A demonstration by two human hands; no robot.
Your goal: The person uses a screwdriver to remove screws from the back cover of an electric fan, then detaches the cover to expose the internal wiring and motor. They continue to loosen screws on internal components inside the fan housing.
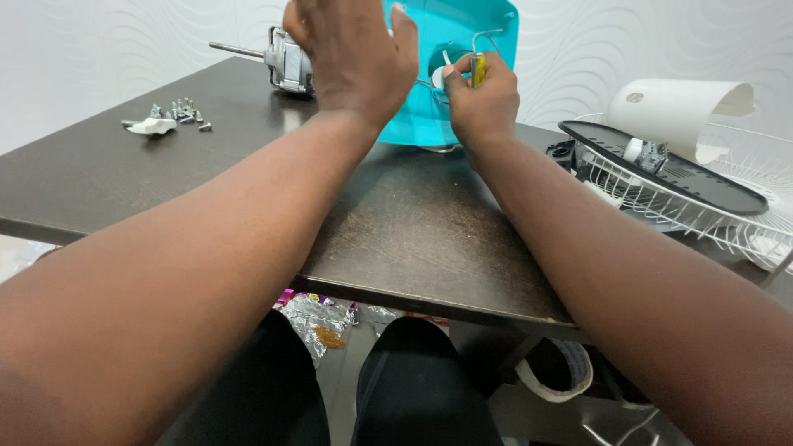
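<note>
Head view only: top of turquoise plastic housing (429,124) cut off by the frame edge, front largely hidden behind left hand (351,54). Left hand clasped over the housing's upper rim (fingers out of sight beyond it). Right hand (483,99) pinched closed around a small yellow-handled tool (478,69), tip unseen. Housing upright at the far side of dark table (413,223), beside metal motor (285,59); thin white wires (483,37) looping inside.

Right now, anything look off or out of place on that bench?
Loose screws lie scattered by a white scrap at the table's far left. The motor sits bare beside the teal housing, wires exposed where the right hand holds a yellow tool. Crumpled foil litters the floor.
</note>
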